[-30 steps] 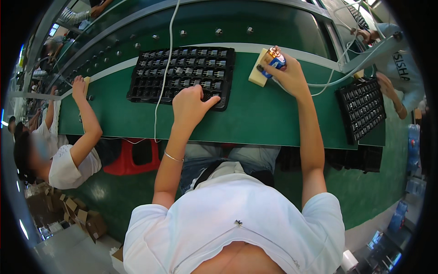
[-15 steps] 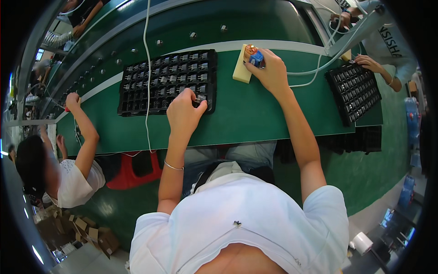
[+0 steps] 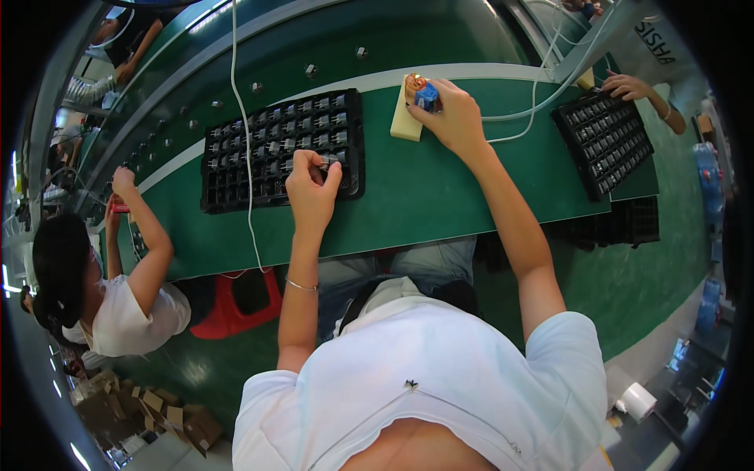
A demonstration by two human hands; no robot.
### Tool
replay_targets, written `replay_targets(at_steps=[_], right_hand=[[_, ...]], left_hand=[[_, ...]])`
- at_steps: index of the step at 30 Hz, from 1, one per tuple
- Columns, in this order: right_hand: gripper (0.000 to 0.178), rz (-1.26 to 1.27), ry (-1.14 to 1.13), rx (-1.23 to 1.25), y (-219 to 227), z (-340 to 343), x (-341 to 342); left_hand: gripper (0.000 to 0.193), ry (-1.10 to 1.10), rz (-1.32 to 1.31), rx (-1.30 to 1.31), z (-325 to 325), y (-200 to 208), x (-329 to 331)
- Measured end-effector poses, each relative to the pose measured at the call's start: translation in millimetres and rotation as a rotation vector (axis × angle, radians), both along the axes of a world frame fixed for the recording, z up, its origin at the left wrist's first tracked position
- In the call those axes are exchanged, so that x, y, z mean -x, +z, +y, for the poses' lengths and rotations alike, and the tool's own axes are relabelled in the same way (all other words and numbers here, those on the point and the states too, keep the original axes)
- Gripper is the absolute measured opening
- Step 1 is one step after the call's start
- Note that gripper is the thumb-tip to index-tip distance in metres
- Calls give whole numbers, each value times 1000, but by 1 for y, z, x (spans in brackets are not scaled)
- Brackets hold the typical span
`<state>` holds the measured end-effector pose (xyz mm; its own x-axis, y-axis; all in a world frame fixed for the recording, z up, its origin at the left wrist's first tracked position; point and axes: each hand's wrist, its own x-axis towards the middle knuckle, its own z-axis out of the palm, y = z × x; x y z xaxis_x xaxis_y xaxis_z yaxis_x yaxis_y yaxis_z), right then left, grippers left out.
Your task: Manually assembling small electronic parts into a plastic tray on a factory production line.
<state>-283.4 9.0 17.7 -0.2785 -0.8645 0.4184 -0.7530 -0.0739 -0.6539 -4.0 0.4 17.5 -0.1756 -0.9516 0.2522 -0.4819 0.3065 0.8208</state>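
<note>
First inspector: Left hand (image 3: 311, 192), state of the fingers?

Second inspector: Thumb and forefinger pinch a small component (image 3: 327, 163) over the near right part of the black tray (image 3: 356, 145). Whether it is clear of its pocket cannot be told. Similar pieces occupy other pockets.

First inspector: Right hand (image 3: 455, 118)?

Second inspector: Fingers closed around a blue item (image 3: 426, 96) with a copper-coloured top, held at the far end of the pale yellow block (image 3: 404, 127) on the green table (image 3: 424, 188). Contact between item and block cannot be confirmed.

First inspector: Handling assessment of the component?

Second inspector: Judged light and stiff, with smooth faces that may slip. Slender, pale projections show on similar pieces in the tray; these I rate as the fragile part, liable to bend. Recommended hold: thumb and forefinger on opposite sides of the dark body, light pressure, projections left free.

First inspector: And the blue item?

Second inspector: Appears rigid, probably light enough for one hand. Grip the blue body; avoid pressing the coppery top, which may be delicate.

First inspector: Obstructions?

Second inspector: One white cable (image 3: 247, 149) crosses the tray, left of the left hand.
</note>
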Motion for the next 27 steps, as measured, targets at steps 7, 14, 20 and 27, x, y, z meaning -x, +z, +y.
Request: replay_targets(at_steps=[7,14,20,27], right_hand=[[46,-10,26,-52,7,-23,4],[49,31,-59,-99,-5,-116,51],[43,300,-182,-169,-20,-160,66],[42,275,-166,-168,-9,-152,62]], left_hand=[[15,5,194,-33,-7,-14,-3],[16,-39,334,-111,-5,-24,-7],[13,-18,481,-124,-5,-23,-7],[14,-74,537,-218,0,-15,-4]])
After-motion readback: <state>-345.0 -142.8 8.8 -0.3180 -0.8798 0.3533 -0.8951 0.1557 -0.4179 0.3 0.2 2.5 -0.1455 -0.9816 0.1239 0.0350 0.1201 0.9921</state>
